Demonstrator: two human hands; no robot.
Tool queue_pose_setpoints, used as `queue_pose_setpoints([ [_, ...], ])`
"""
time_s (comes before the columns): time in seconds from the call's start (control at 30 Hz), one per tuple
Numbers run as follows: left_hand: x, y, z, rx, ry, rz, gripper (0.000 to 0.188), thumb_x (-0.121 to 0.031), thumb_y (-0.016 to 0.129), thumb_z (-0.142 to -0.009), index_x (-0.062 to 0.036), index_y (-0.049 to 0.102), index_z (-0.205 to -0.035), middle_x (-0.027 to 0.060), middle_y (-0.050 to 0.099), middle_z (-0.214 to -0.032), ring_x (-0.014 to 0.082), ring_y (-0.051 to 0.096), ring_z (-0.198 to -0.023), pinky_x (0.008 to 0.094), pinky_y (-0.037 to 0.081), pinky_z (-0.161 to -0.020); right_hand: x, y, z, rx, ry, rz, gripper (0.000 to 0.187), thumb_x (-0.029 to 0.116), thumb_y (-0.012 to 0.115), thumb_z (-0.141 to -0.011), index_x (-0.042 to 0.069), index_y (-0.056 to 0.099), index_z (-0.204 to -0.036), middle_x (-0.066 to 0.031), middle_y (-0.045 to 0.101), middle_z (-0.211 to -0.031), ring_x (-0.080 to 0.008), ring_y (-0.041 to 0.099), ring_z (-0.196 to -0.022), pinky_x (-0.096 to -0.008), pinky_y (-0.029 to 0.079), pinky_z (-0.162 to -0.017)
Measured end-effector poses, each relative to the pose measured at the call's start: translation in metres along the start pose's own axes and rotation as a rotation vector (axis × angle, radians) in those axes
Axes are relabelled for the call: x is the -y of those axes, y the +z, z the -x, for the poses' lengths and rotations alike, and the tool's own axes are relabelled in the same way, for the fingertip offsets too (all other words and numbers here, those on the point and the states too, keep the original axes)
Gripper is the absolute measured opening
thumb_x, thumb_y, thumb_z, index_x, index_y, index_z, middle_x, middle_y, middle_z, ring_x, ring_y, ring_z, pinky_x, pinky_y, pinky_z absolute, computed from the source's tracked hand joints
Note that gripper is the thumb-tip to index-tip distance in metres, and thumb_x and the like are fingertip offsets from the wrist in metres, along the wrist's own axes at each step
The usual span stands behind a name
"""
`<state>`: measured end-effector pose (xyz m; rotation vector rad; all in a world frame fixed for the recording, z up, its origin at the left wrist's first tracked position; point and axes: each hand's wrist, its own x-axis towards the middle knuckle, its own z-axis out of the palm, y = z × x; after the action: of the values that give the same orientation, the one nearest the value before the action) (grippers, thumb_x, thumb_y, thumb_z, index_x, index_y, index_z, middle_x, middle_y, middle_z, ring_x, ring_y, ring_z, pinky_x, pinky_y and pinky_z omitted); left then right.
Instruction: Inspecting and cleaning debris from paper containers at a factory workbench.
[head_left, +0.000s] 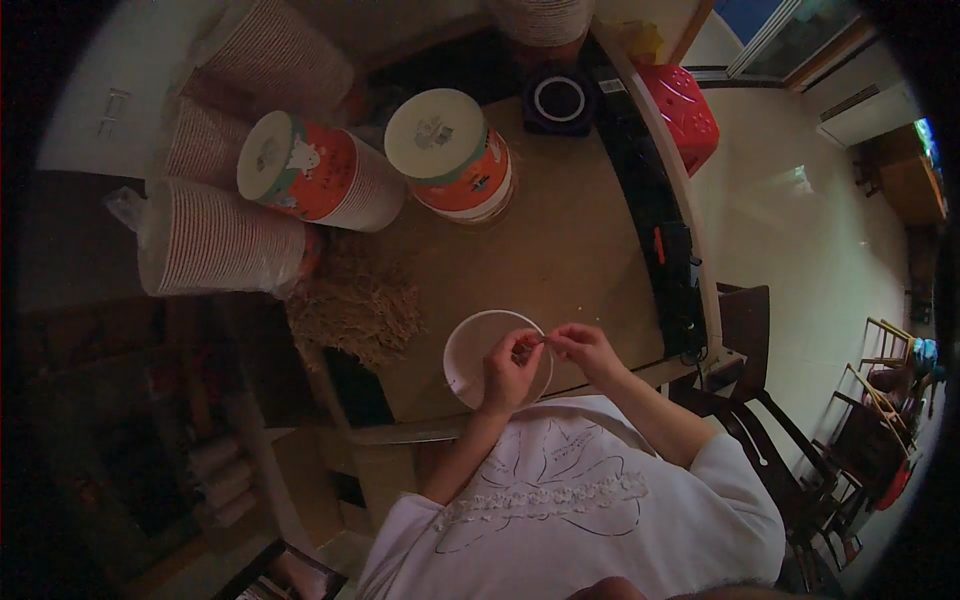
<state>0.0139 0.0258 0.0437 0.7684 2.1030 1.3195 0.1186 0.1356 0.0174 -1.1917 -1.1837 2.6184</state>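
My left hand (510, 368) is closed in a pinch above a white round tub (468, 352) at the table's near edge. The fingertips of my right hand (583, 350) are pinched too and meet the left ones over the tub's right rim. Whatever sits between the fingertips is too small and dim to name. Left of the tub lies a loose heap of thin tan strands (362, 305), close to the table's left edge. The tub's inside is partly hidden by my left hand.
Stacks of orange, green and white paper buckets (450, 150) stand at the back left, beside plastic-wrapped stacks of white buckets (220, 238). A dark device with a ring (560, 100) is at the back. A red stool (680, 118) and dark chairs (765, 440) stand to the right.
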Motion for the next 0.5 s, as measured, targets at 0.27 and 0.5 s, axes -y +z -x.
queue_pose_setpoints([
  [0.27,0.021,-0.002,0.002,0.103,-0.168,0.227,0.01,-0.006,0.061,-0.075,-0.0016,0.06,-0.084,0.0002,0.06,-0.076,0.006,0.053,-0.067,0.0203,0.043,-0.06,0.001,0.003,0.004,0.012,-0.105,0.113,0.012,0.012,0.058,-0.079,0.003,0.06,-0.088,0.0009,0.056,-0.078,-0.007,0.049,-0.07,-0.0205,0.04,-0.062],
  [0.5,0.022,-0.001,0.002,0.16,-0.335,0.395,0.009,-0.008,0.06,-0.076,-0.0019,0.06,-0.082,-0.0003,0.059,-0.076,0.0059,0.053,-0.068,0.0198,0.043,-0.061,0.003,0.008,0.006,-0.032,-0.194,0.135,0.016,0.011,0.057,-0.08,0.002,0.059,-0.092,-0.001,0.058,-0.081,-0.0071,0.051,-0.073,-0.0206,0.041,-0.066],
])
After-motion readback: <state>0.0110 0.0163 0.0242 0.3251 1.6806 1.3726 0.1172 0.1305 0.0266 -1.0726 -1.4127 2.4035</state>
